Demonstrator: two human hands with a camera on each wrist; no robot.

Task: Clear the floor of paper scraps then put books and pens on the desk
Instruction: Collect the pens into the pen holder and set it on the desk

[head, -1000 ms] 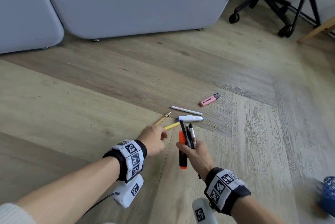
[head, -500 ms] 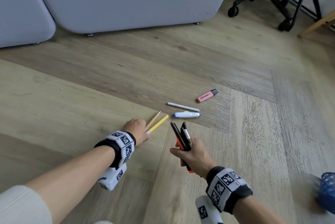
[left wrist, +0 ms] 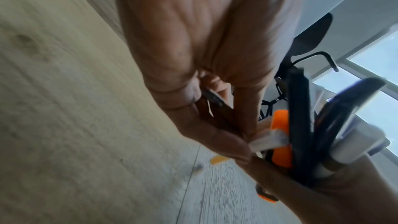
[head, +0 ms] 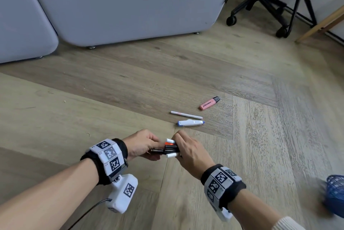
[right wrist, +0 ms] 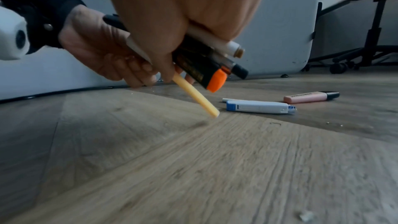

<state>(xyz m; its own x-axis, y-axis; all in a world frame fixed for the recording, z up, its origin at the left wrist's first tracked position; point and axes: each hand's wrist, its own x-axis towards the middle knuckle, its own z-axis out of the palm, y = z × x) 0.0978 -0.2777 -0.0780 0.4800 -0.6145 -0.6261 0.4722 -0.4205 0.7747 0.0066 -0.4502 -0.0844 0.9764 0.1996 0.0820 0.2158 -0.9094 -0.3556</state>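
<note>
Left hand (head: 143,143) moved to right hand (head: 188,150); both fingers clasp pen bundle (head: 170,149).

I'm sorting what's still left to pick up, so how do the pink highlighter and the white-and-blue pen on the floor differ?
The pink highlighter is short and stubby with a black cap; the white-and-blue pen is longer, white-bodied with blue at both ends. The highlighter lies farther from the hands and angled; the pen lies nearer the right hand and almost level across the head view. Both lie flat on the wooden floor, untouched.
</note>
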